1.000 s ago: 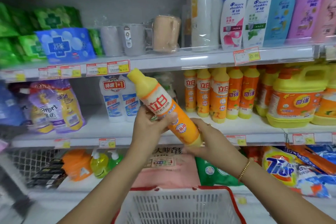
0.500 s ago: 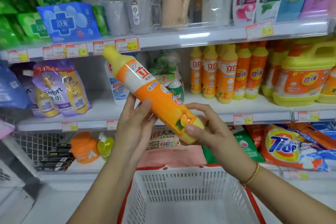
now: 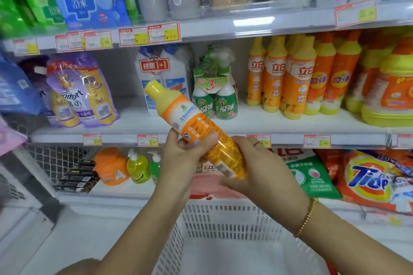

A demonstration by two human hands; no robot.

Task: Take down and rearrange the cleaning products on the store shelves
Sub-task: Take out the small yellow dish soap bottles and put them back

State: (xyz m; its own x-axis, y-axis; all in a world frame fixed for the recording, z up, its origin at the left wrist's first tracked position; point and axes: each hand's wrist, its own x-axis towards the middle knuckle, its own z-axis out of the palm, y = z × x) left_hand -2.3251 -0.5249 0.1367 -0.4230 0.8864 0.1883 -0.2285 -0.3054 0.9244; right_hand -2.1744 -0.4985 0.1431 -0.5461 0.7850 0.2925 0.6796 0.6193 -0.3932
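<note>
An orange dish soap bottle (image 3: 196,127) with a yellow cap is tilted, cap up-left, in front of the middle shelf. My left hand (image 3: 185,158) grips its middle, thumb across the label. My right hand (image 3: 259,169) holds its bottom end, fingers curled round it. The bottle's back label with small print faces me. A row of the same orange bottles (image 3: 290,78) stands on the middle shelf (image 3: 245,131) to the right. A white basket (image 3: 223,225) sits below my hands.
Green spray bottles (image 3: 214,96) and white cleaner bottles (image 3: 161,73) stand behind the held bottle. Purple refill pouches (image 3: 78,91) are at left, big yellow jugs (image 3: 388,96) at right. The bottom shelf holds Tide bags (image 3: 375,178), a green bag (image 3: 312,176) and hand soap pumps (image 3: 138,167).
The bottle has been turned round its axis so the back label faces me, and it has dropped lower. My left thumb now wraps across it. The view has tilted down.
</note>
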